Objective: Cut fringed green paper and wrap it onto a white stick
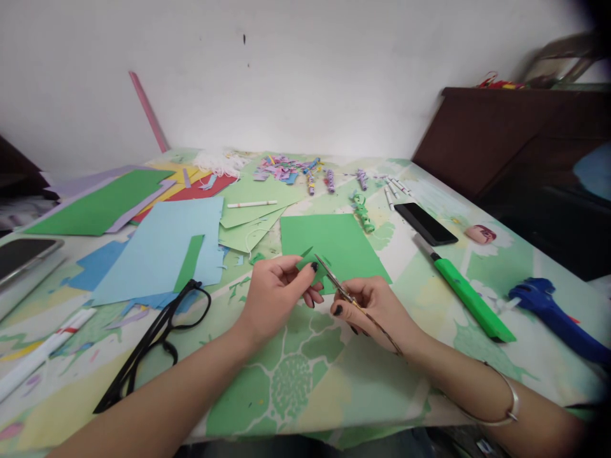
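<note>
Two-handed, near the front edge of the counter (363,394), pinched a small green paper piece (306,260) in the left hand (277,287), apparently to steady it for the scissors (334,280) clasped in the right hand (379,312); had a green sheet (327,232) just beyond, probably for easy reach.

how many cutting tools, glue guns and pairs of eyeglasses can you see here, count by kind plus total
Slim metal scissors, in the right hand: 1
Green-handled box cutter with a grey blade: 1
Blue plastic glue gun: 1
Black-framed eyeglasses: 1
Total: 4
</note>
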`<action>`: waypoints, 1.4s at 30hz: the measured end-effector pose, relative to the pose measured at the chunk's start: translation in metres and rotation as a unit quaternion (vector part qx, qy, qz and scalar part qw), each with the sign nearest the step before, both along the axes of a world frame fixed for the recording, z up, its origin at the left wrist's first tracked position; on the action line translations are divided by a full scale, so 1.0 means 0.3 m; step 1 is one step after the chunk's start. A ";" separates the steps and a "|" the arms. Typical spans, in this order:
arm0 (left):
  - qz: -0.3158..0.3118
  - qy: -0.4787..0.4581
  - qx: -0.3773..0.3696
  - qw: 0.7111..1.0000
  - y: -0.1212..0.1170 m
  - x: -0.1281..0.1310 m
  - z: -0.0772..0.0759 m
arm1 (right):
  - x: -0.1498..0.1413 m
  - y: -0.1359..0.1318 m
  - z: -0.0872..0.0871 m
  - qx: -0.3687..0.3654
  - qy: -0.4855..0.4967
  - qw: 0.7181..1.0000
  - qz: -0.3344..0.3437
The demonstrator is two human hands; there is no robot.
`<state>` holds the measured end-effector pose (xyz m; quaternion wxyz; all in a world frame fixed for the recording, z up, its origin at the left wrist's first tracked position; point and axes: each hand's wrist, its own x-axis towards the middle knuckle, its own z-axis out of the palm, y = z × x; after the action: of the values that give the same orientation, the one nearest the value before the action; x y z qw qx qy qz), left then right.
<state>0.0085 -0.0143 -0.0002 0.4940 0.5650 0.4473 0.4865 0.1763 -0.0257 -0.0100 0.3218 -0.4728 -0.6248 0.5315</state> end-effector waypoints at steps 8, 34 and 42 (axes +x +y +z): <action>0.003 -0.005 -0.011 1.000 -0.003 -0.004 0.002 | 0.001 -0.004 0.007 -0.028 -0.002 1.000 -0.001; -0.002 -0.020 -0.021 1.000 -0.002 0.000 0.002 | 0.001 -0.005 0.004 -0.006 0.037 0.999 0.023; -0.003 -0.018 -0.027 0.999 -0.006 0.002 -0.001 | -0.012 0.000 0.012 -0.020 0.025 0.999 -0.004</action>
<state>0.0091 -0.0160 -0.0005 0.5184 0.5437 0.4494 0.4834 0.1727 -0.0257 -0.0065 0.3300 -0.4683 -0.6038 0.5543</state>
